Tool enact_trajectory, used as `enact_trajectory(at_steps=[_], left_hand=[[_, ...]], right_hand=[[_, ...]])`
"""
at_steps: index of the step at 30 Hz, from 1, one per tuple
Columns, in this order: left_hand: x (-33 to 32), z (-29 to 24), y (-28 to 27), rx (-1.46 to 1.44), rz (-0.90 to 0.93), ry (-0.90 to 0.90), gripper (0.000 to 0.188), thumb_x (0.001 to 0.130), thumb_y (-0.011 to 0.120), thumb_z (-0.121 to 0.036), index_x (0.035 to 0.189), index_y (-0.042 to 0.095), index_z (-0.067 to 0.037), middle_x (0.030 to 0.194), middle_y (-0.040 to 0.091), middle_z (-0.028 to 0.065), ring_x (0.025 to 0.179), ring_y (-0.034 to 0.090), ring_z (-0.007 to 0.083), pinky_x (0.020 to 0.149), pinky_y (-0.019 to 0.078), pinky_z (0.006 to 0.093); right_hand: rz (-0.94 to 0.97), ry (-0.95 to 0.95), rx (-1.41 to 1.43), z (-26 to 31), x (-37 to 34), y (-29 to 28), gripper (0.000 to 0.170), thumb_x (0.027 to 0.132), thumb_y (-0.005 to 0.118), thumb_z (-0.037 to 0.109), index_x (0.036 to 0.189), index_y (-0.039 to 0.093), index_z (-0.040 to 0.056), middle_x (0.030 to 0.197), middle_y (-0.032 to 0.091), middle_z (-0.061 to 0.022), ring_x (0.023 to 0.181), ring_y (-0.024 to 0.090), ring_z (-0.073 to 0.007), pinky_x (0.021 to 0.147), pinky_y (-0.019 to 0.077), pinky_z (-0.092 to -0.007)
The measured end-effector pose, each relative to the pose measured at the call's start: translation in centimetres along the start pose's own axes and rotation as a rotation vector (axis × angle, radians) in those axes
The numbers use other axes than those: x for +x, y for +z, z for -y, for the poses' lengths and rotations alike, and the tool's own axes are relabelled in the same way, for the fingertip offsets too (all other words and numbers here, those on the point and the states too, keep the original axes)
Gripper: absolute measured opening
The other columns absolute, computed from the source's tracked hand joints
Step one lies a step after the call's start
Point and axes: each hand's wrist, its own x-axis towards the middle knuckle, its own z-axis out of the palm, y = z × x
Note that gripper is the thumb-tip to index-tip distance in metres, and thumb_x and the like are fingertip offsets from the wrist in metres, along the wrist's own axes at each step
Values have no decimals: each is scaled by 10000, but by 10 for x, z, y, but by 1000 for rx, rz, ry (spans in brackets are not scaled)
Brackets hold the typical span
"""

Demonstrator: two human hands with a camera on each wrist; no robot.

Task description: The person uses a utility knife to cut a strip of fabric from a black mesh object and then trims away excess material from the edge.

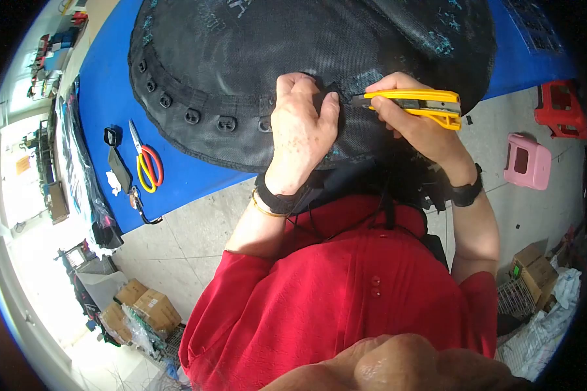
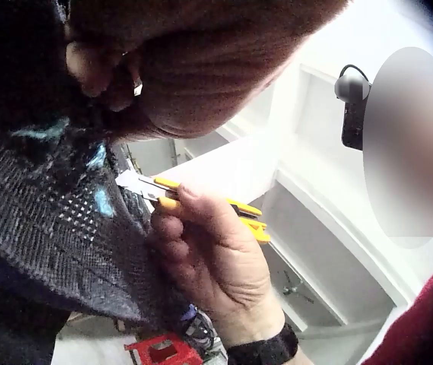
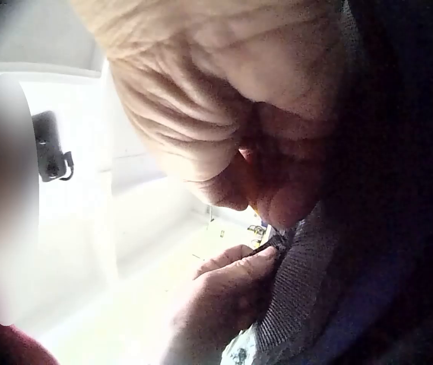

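Note:
A large round black mesh piece [image 1: 241,58] lies over the table, with blue thread patches and a row of black plastic fittings [image 1: 192,116] along its rim. My left hand [image 1: 300,133] pinches a bit of the mesh between thumb and fingers; the right wrist view also shows this hand [image 3: 220,304] at a small dark fold. In my right hand [image 1: 417,127] is a yellow box cutter [image 1: 437,101], its blade pointing at the left thumb's side. From the left wrist view, the blade [image 2: 134,182] is out, right at the mesh edge near light-blue patches [image 2: 104,201].
On the blue table [image 1: 182,189] lie scissors [image 1: 148,166] with red and yellow handles and a black strap with a buckle [image 1: 116,163]. A red stool [image 1: 561,111] and a pink stool [image 1: 527,161] stand on the floor at right. Cardboard boxes [image 1: 153,309] are at lower left.

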Motion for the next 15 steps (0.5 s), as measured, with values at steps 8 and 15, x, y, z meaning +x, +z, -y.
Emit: enact_trajectory(at_steps=[8, 15], left_hand=[[0, 0, 0, -25, 6, -76, 230, 895, 759, -155, 943, 647, 39, 1113, 664, 214, 990, 695, 397, 870, 564, 438], [-1, 3, 1, -30, -3, -57, 204, 891, 749, -132, 942, 649, 38, 1115, 664, 212, 974, 699, 400, 855, 568, 443]], right_hand=[[-15, 156, 114, 3, -2, 0, 140, 1001, 652, 122, 1114, 660, 41, 1029, 627, -22, 905, 625, -113, 811, 530, -258], [-84, 75, 121, 2, 6, 7, 185, 1033, 646, 210, 1158, 660, 73, 1003, 609, 22, 720, 577, -43, 641, 503, -217]])
